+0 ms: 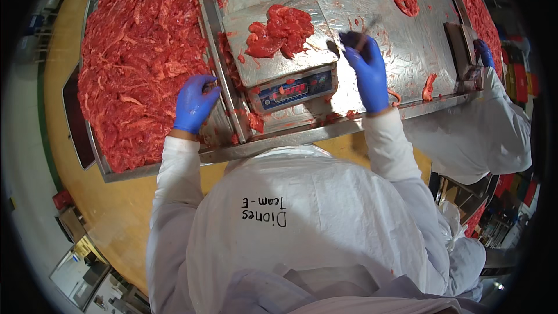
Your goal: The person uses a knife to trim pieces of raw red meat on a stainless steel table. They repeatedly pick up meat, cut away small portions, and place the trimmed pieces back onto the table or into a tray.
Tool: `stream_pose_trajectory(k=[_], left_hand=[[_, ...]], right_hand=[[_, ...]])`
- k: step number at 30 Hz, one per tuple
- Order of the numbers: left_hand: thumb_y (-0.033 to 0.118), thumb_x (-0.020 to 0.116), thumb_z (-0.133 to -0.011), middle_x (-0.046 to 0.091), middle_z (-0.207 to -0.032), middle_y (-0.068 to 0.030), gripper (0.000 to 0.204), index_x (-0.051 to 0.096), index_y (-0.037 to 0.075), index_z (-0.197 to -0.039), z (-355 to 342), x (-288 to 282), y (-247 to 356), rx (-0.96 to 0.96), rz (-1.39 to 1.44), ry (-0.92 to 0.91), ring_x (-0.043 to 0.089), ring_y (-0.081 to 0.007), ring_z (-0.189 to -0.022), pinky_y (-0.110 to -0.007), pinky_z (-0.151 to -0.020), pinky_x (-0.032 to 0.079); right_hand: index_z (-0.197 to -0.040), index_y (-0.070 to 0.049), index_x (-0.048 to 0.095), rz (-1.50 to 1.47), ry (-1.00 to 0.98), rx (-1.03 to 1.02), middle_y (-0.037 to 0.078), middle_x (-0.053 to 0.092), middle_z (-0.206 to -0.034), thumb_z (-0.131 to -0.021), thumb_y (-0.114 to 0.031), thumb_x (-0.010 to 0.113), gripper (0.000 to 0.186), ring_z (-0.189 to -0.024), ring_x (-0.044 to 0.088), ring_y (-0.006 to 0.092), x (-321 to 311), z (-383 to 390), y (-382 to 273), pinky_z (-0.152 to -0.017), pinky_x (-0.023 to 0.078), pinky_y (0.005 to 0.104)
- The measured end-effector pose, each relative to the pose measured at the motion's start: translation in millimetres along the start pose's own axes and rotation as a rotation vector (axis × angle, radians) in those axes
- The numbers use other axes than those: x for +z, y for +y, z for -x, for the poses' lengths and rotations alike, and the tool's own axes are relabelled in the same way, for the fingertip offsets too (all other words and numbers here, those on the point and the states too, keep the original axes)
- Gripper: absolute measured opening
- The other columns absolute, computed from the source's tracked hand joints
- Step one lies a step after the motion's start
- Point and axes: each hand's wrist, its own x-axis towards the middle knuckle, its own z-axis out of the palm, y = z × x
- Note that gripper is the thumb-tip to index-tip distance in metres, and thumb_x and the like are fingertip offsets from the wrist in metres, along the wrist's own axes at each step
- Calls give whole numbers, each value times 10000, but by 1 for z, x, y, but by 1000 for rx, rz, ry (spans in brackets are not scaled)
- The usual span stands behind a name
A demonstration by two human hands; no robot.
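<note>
A heap of red raw meat pieces (pixel 282 32) lies on the steel plate of a weighing scale (pixel 244 72), whose lit display faces me. My left hand (pixel 195 104), in a blue glove, is beside the metal divider left of the scale. Its fingers are curled in; whatever they may pinch is too small to make out. My right hand (pixel 369 72), also blue-gloved, is just right of the scale plate. Its thumb and fingers close around a thin, motion-blurred thing that I cannot identify.
A deep bed of cut meat (pixel 139 64) fills the left steel tray. Loose meat pieces (pixel 406 2) and a strip (pixel 429 87) lie on the steel table (pixel 401 40). At the right, a co-worker's gloved hand (pixel 483 53) is near a metal block (pixel 461 52).
</note>
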Motion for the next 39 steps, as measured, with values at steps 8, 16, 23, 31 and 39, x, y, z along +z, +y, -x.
stream_pose_trajectory(k=[8,16,23,31,39], left_hand=[[149,722,-860,673,-1025,-142,286,729,45,-1126,-7,-6,44,25,83,260,674,-277,-949,-380,-858,544],[35,704,-816,664,-985,-99,207,709,90,-1015,-96,50,157,597,-236,-17,658,-246,-878,-349,-818,536],[17,698,-805,696,-1083,-108,264,702,-1,-1069,-53,-43,21,64,393,254,673,-230,-939,-354,-871,544],[134,755,-744,435,-1542,-280,850,431,53,-1525,-62,16,41,120,-257,374,352,-447,-1471,-484,-1236,272],[-54,513,-833,507,-1512,-135,693,441,26,-1517,-86,34,102,271,1047,-130,504,-282,-1390,-385,-1145,413]], right_hand=[[-1216,11,589,-43,193,382,124,678,-1124,-994,-189,650,305,-967,681,180,-77,45,51,-843,547,298],[-1167,12,610,-140,-236,254,74,684,-1113,-951,-109,722,272,-1007,652,148,14,18,-6,-907,522,301],[-1159,10,615,-80,65,420,60,668,-953,-995,-238,682,305,-831,652,131,-66,49,38,-823,570,307],[-997,-29,558,-130,-436,361,69,660,-1114,-903,-58,758,223,-1064,664,165,-27,21,-13,-956,529,315],[-1312,-18,536,31,-721,29,133,672,-1243,-841,-283,842,621,-1121,666,236,84,21,-30,-982,534,381]])
